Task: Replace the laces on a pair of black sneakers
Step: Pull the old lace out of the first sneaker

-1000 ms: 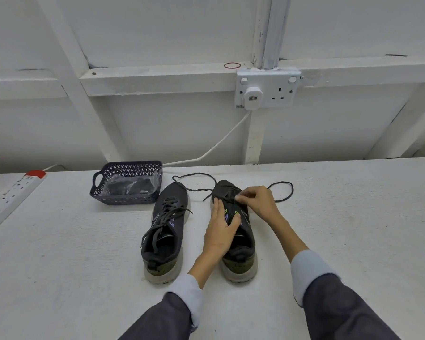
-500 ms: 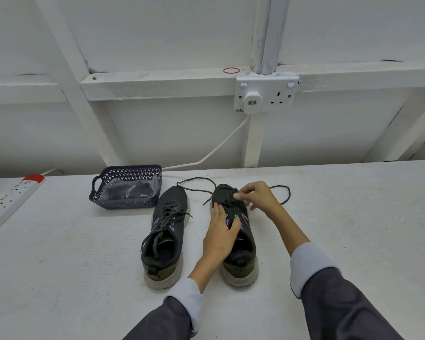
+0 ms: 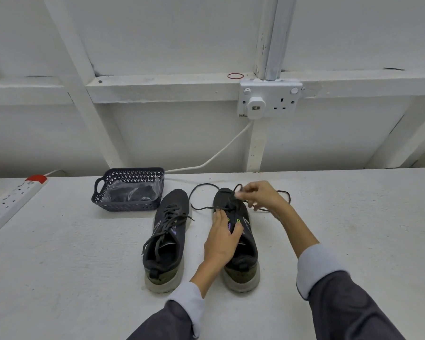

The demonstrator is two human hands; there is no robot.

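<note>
- Two grey sleeves with pale cuffs come in from the bottom edge of the frame, the left sleeve (image 3: 187, 305) at bottom centre and the right sleeve (image 3: 317, 268) at lower right.
- The left hand (image 3: 222, 238) lies on top of the other sneaker (image 3: 248, 244), just right of centre. Its fingers are stretched flat along the eyelet rows and the thumb is spread to the side, pressing down without grasping.
- This black shoe stands upright on the white tabletop (image 3: 59, 253), heel towards the camera and toe pointing away. Small green and purple eyelet loops show beside the thumb.
- Just to its left, close but apart, stands the laced sneaker (image 3: 167, 239), also heel-near, with its dark lace threaded and the ends hanging loose.
- The right hand (image 3: 260, 196) hovers over the toe of the other sneaker, its thumb and fingers pinching the loose lace (image 3: 206, 184) and lifting it.
- That dark lace curves out over the tabletop on both sides of the toe.
- Farther back, left of centre, a dark perforated basket (image 3: 128, 207) holds a clear plastic bag (image 3: 130, 191) with dark contents I cannot make out.
- A white power strip (image 3: 12, 200) with a red end lies at the left edge.
- A white cable (image 3: 221, 152) climbs the wall to a plug (image 3: 255, 107) in the double wall socket (image 3: 270, 99).
- A red rubber band (image 3: 235, 76) lies on the ledge left of the socket.
</note>
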